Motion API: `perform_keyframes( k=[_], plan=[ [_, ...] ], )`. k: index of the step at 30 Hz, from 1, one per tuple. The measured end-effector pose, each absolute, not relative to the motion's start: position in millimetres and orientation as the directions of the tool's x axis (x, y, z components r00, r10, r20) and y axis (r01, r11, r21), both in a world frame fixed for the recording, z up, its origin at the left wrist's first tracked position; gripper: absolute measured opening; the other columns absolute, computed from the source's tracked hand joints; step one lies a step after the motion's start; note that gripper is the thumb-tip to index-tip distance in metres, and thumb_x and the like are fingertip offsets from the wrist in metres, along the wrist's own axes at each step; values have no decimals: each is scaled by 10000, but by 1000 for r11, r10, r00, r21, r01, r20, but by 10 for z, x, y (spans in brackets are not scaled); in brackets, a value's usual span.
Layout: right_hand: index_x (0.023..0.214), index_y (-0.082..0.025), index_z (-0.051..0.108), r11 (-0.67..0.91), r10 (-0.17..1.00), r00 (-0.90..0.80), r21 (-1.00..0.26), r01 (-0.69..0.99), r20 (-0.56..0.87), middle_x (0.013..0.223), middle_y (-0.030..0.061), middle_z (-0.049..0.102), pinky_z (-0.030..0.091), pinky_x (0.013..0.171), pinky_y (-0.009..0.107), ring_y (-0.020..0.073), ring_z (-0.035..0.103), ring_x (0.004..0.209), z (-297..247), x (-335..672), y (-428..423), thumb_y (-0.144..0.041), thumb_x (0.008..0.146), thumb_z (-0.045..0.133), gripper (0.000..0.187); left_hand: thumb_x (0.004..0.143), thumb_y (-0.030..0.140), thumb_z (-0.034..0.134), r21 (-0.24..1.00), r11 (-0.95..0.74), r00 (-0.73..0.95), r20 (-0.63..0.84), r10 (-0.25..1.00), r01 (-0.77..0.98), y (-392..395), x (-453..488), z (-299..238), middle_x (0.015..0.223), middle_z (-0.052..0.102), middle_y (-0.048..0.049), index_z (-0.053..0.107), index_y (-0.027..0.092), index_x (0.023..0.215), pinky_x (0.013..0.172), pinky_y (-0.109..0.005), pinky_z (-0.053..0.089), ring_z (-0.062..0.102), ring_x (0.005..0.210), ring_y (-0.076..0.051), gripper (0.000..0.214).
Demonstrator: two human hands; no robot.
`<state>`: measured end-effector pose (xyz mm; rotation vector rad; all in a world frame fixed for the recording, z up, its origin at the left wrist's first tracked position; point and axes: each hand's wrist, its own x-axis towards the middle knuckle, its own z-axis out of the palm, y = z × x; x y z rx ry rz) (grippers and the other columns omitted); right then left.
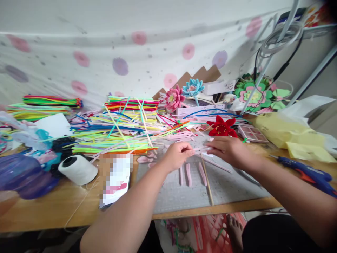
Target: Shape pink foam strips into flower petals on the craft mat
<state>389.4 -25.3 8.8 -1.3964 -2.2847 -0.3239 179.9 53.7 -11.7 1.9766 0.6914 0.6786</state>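
Between my two hands, above the grey cutting mat, stretches a short pale pink pipe cleaner. My left hand pinches one end of it with thumb and forefinger. At the other end, the fingers of my right hand are closed on it, palm down. Nearer me on the mat lie several folded pale pink pipe-cleaner pieces. A thin wooden stick and a straight pink pipe cleaner rest beside them. Left of my left hand are small pink petal shapes.
Piles of coloured pipe cleaners cover the table's back. A thread cone and phone stand left. A red flower lies behind my right hand. A blue glue gun and yellow bag sit right.
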Motion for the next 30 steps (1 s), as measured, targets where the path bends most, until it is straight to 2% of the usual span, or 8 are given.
perform_keyframes(
  k=[5, 9, 14, 18, 23, 27, 30],
  plan=[
    [837, -149, 697, 423, 791, -421, 99, 901, 443, 781, 90, 669, 422, 639, 274, 179, 603, 708, 132, 3872, -277, -306, 916, 460, 295, 747, 304, 544, 818, -516, 690, 220, 689, 254, 521, 1795, -60, 512, 451, 51, 558, 168, 595, 508, -223, 295, 414, 520, -108, 205],
    [766, -135, 677, 411, 823, -425, 123, 903, 376, 713, 72, 633, 369, 601, 262, 157, 567, 653, 172, 3825, -286, -287, 923, 452, 313, 751, 288, 540, 757, -574, 682, 243, 690, 311, 531, 1792, -49, 500, 448, 51, 562, 169, 576, 511, -230, 257, 398, 522, -109, 212],
    [683, -132, 622, 372, 830, -397, 140, 918, 392, 680, 63, 597, 321, 581, 266, 148, 517, 621, 177, 3768, -267, -293, 907, 481, 310, 748, 279, 532, 697, -610, 627, 292, 722, 377, 564, 1795, -45, 515, 454, 43, 561, 175, 575, 525, -239, 242, 395, 535, -117, 204],
    [732, -140, 650, 388, 858, -362, 4, 922, 365, 708, 55, 618, 337, 597, 249, 147, 545, 662, 181, 3764, -262, -280, 879, 532, 235, 749, 299, 529, 707, -587, 607, 279, 744, 395, 591, 1786, -55, 511, 464, 44, 562, 175, 578, 510, -232, 257, 403, 517, -116, 215],
    [741, -159, 678, 386, 918, -350, -216, 897, 186, 683, 27, 641, 320, 551, 216, 116, 538, 607, 153, 3750, -303, -287, 828, 593, 175, 775, 376, 504, 746, -547, 610, 243, 754, 379, 652, 1766, -100, 496, 491, 49, 554, 180, 616, 504, -223, 324, 458, 490, -119, 257],
    [625, -162, 660, 284, 958, -283, -248, 926, 41, 541, 2, 579, 264, 492, 216, 90, 429, 486, 134, 3628, -348, -320, 804, 597, 247, 803, 383, 447, 736, -502, 504, 253, 826, 454, 758, 1747, -151, 495, 488, 44, 545, 185, 654, 488, -228, 315, 469, 481, -127, 267],
    [597, -169, 652, 223, 974, -225, -207, 953, 14, 527, 7, 573, 247, 485, 225, 92, 408, 474, 132, 3532, -368, -313, 797, 591, 254, 774, 353, 477, 706, -485, 455, 253, 854, 517, 803, 1739, -172, 486, 485, 44, 539, 190, 634, 481, -229, 299, 468, 478, -132, 224]
  ],
)
